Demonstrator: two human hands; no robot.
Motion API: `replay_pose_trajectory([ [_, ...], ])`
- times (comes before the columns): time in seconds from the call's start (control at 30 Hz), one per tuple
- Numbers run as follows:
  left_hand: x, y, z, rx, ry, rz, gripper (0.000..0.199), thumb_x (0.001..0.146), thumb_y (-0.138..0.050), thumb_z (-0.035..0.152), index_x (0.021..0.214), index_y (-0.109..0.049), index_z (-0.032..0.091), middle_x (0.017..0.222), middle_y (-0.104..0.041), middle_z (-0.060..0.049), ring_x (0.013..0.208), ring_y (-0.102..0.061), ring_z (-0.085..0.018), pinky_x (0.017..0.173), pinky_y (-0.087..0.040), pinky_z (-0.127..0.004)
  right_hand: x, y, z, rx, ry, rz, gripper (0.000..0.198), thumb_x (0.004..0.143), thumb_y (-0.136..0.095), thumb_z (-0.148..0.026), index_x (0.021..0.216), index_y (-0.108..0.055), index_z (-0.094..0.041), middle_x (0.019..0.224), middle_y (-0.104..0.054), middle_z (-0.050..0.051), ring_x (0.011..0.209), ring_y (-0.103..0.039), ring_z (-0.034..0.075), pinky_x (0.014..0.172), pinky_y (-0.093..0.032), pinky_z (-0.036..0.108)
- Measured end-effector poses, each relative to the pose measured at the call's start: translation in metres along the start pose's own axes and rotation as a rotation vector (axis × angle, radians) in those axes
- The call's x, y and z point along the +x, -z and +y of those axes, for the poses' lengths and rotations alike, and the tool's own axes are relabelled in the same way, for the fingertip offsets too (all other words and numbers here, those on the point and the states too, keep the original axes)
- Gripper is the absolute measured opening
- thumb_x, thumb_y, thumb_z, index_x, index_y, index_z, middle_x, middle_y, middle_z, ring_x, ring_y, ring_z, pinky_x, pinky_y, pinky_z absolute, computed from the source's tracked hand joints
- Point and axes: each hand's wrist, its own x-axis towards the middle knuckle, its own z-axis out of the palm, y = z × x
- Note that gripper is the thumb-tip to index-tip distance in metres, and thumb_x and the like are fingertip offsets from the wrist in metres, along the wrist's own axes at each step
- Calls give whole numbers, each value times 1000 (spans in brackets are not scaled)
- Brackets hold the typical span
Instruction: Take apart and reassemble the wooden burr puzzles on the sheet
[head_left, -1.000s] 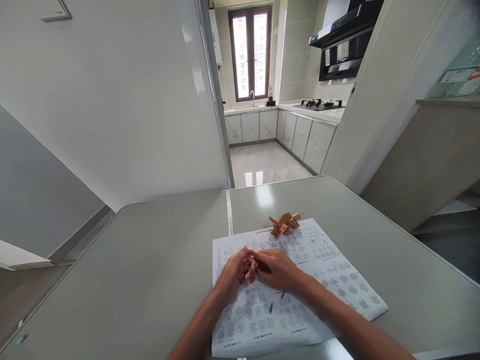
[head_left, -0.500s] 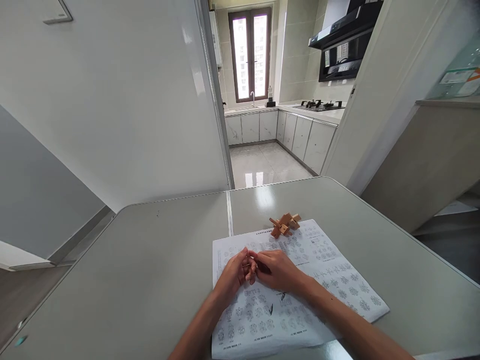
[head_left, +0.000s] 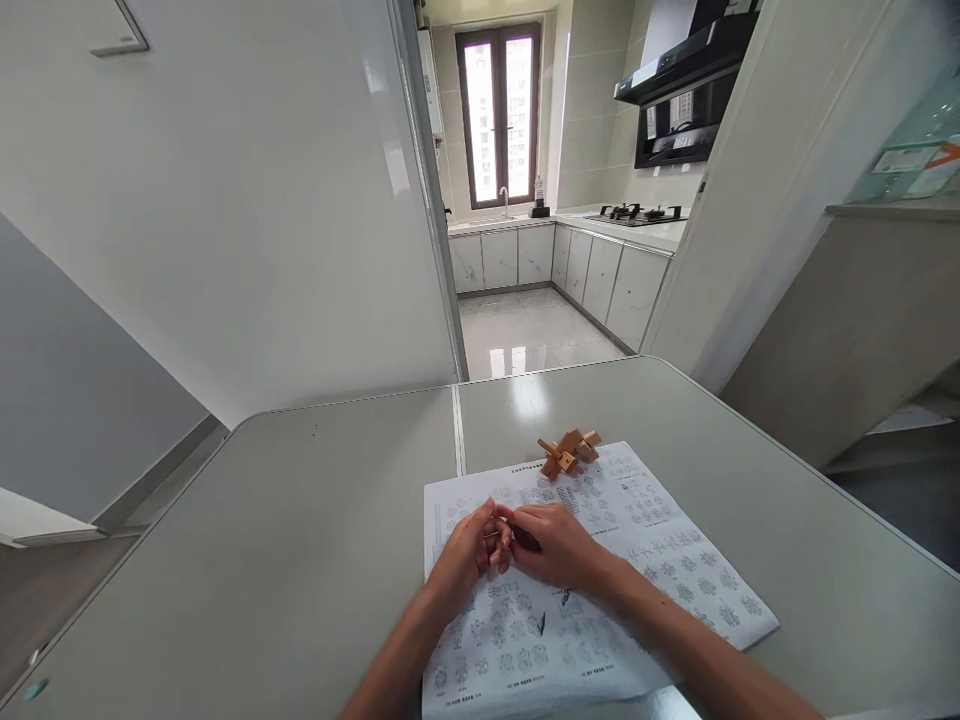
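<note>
No wording legible at this resolution. Printed paper sheet (head_left: 570, 640): heading and caption lines in dark type, too small to read; a dark tick-shaped mark (head_left: 541, 624) stands among the lower figures. Wooden interlocking puzzle (head_left: 566, 455) — small dark marking on one block face, character undetermined. Clear plastic container (head_left: 930, 125), right — white-and-orange label (head_left: 934, 172), text unreadable.

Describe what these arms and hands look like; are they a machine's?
No, a person's. The left hand and right hand are bare, without gloves. Both slim forearms show no sleeve, watch, bracelet or cable. The right one has a tiny dark spot.
</note>
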Motion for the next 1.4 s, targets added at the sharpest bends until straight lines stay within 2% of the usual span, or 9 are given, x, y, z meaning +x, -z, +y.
replay_pose_trajectory([
  [0.2,0,-1,0,-17,-6,2,51,88,-66,66,87,-65,15,70,-54,2,51,-38,-7,57,-41,-25,-1,-2,2,-15,8,-2,15,85,-60,-9,93,-64,-21,74,-70,-1,64,-61,14,60,-39,25],
  [0.47,-1,-4,2,-18,0,32,55,83,-68,70,89,-67,15,69,-53,3,51,-38,-7,56,-40,-25,-1,-2,2,7,28,21,15,90,-58,-11,97,-66,-22,76,-72,1,65,-64,16,63,-45,26],
  [0.83,-1,-3,1,-13,-5,26,54,83,-68,70,81,-63,16,68,-52,3,51,-38,-7,57,-40,-24,0,1,1,4,9,-5,16,88,-59,-9,96,-64,-21,77,-71,0,66,-64,15,62,-43,25],
  [1.13,-2,-3,2,-3,2,31,55,83,-68,70,88,-66,16,70,-54,2,51,-38,-7,57,-41,-25,-1,-1,1,-18,6,6,15,88,-59,-10,96,-63,-22,77,-71,-1,64,-62,14,61,-40,26],
  [1.4,-2,-5,2,-10,-2,30,54,83,-68,70,81,-65,16,68,-53,2,51,-38,-7,56,-41,-24,-1,-1,1,-14,4,-1,16,87,-59,-10,97,-63,-22,77,-70,-1,64,-62,15,61,-40,26],
])
